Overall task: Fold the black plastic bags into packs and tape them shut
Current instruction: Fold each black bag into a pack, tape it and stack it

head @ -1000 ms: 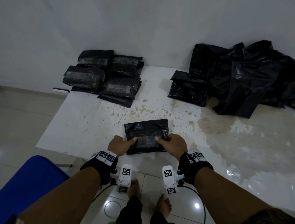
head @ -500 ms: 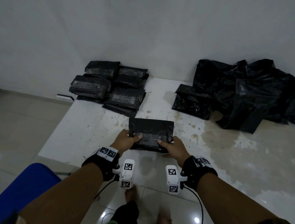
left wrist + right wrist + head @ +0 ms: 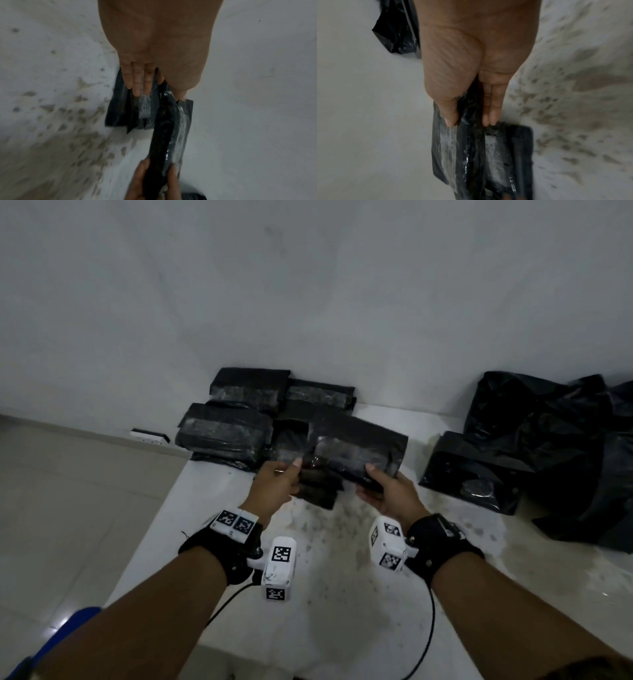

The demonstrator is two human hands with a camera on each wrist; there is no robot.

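Pack (image 3: 356,453), folded and banded with clear tape, is held off the white table (image 3: 342,594) between both hands, just short of the stack of finished packs (image 3: 239,422). Left hand (image 3: 274,484) pinches its left end, thumb on top and fingers underneath; right hand (image 3: 387,494) clamps the right end the same way, thumb pressing the taped face. Judging by this, the step is stowing it with the others. Doing it well likely means keeping it level, taped side up, lowering it squarely onto the stack and letting go only once it rests. Farther right, the loose bags (image 3: 565,457) wait against the wall.
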